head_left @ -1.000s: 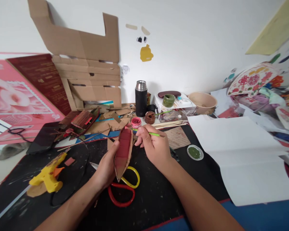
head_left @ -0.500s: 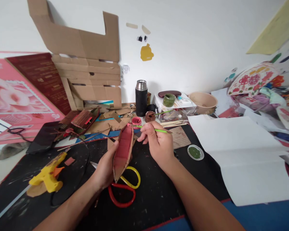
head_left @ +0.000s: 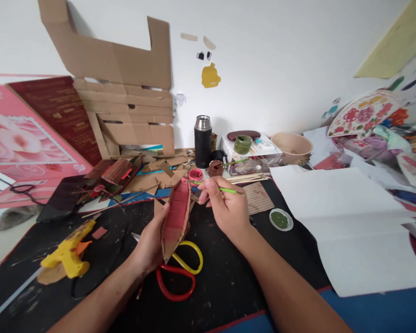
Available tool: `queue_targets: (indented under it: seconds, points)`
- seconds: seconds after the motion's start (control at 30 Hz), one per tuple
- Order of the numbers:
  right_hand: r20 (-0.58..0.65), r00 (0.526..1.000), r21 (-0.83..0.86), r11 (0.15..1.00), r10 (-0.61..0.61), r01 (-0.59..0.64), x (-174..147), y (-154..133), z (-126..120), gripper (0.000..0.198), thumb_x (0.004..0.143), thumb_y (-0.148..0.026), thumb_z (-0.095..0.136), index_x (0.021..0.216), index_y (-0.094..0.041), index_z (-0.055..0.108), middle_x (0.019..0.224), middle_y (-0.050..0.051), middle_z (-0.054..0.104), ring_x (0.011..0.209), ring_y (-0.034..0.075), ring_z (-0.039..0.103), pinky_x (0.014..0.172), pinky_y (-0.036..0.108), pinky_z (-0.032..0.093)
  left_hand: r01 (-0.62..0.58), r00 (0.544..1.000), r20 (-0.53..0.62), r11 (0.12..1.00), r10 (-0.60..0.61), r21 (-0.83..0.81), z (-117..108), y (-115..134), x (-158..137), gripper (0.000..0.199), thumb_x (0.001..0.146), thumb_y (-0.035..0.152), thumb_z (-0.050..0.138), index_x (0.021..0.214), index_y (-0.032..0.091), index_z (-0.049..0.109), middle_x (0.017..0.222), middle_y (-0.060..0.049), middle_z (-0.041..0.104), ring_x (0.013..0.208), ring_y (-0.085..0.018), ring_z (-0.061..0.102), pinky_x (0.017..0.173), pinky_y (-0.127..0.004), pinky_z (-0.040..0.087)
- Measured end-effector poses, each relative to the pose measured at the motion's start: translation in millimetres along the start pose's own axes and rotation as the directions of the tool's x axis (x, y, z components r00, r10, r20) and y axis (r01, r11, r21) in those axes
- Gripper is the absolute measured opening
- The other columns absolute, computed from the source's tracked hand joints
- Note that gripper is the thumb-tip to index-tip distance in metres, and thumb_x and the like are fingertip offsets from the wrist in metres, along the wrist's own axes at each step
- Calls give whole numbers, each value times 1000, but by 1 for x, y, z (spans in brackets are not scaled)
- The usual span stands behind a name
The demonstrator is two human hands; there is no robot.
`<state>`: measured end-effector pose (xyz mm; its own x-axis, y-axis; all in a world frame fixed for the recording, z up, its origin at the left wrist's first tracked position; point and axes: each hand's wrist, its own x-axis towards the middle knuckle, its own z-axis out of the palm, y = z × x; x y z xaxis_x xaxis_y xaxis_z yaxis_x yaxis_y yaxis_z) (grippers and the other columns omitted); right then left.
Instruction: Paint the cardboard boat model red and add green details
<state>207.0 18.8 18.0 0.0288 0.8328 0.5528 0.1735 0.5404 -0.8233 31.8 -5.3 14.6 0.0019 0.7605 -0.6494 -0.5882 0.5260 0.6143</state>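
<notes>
One cardboard boat [head_left: 176, 213] in left hand [head_left: 153, 240] — paintbrush [head_left: 233, 190] in right hand [head_left: 227, 210].

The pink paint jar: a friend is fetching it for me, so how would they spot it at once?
Find the tall black flask standing before the white wall. Just in front of it, the pink paint jar sits left of the brown paint jar. Its pinkish-red contents set it apart from that brown neighbour.

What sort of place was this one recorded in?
Most likely a craft workspace, though whether at home or elsewhere is unclear. A yellow glue gun lies on the table, open paint jars stand beyond the hands, and the right hand holds a brush.
</notes>
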Motion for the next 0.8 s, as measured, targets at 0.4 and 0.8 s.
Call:
queue_targets:
  seconds: [0.4,0.8]
  points:
    - [119,989,-158,981,-94,112,-1,-4,-2,39,115,-44,55,85,-23,69,67,2,74,62,17,73,64,29,54,-25,1000,12,1000,26,-12,-4,-1,1,33,110,27,54,103,12,82,75,-12,84,57,-23,79,51,-27,63]
    - [162,983,-198,974,-83,114,-3,-5,0,41,117,-42,47,85,-24,65,66,1,71,62,17,71,65,30,53,-24,999,-25,999,25,27,0,1,-3,32,108,29,58,121,12,82,71,-11,83,55,-24,79,48,-26,61]
